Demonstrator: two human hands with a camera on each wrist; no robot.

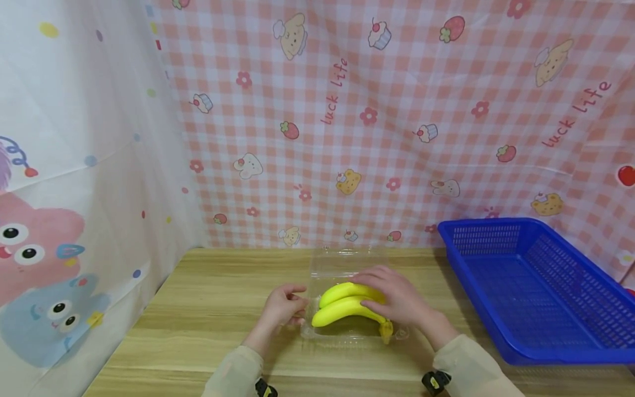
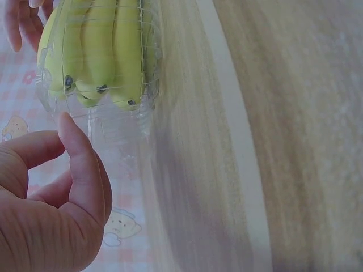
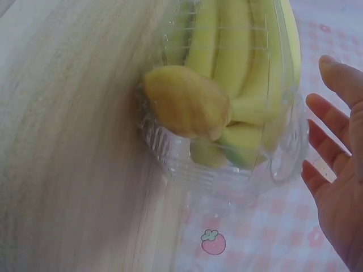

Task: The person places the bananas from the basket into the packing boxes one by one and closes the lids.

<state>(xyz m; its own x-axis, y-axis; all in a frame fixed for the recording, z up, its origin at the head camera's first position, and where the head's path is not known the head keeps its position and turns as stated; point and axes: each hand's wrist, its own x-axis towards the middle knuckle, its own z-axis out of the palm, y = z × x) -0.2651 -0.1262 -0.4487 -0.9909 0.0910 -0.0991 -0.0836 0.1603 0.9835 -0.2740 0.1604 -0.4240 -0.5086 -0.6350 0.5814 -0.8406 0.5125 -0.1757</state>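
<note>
A bunch of yellow bananas [image 1: 342, 311] lies in a clear plastic clamshell box [image 1: 322, 334] on the table. Its lid [image 1: 329, 262] is folded open toward the back. Several banana tips [image 2: 101, 85] show through the box wall. The thick stem end [image 3: 187, 102] points to the box's right front corner. My left hand [image 1: 284, 306] is at the box's left edge, fingers loosely bent and nothing visible in them; whether it touches the box I cannot tell. My right hand [image 1: 397, 292] is over the right part of the bananas, its fingers [image 3: 329, 113] spread.
A blue plastic basket [image 1: 483, 325] stands on the right of the wooden table [image 1: 198, 309]. Behind the table hangs a pink checked cloth [image 1: 317, 204], and a white patterned cloth [image 1: 124, 193] hangs at the left.
</note>
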